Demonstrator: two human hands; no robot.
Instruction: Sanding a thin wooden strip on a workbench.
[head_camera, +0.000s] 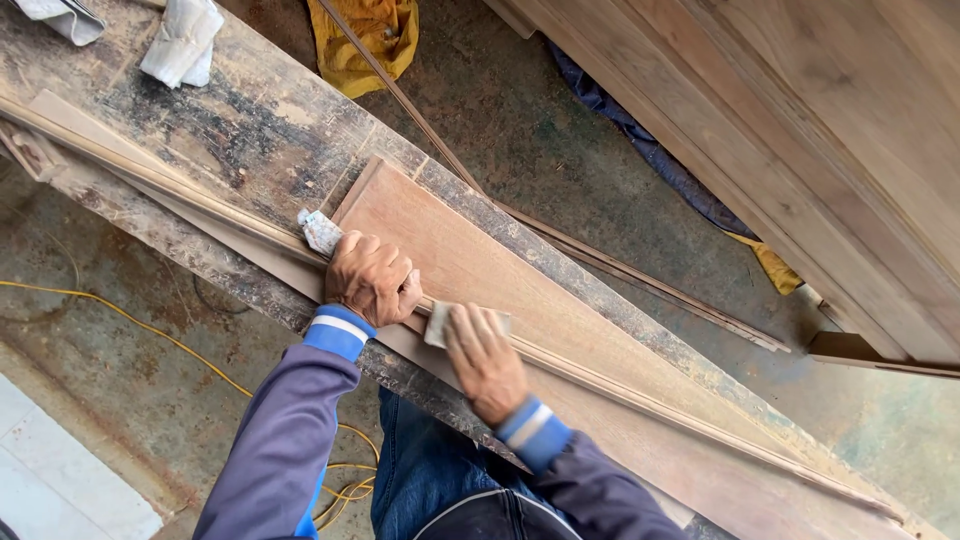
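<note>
I see a worn, paint-stained workbench plank (240, 120) running diagonally — a reddish wooden board (480, 265) lies flat on it, a thin wood strip (640, 385) along the board's near edge. Far end of the bench — two crumpled white rags (182, 40). Concrete floor (560, 150) underneath carries a yellow cable (150, 330).
</note>
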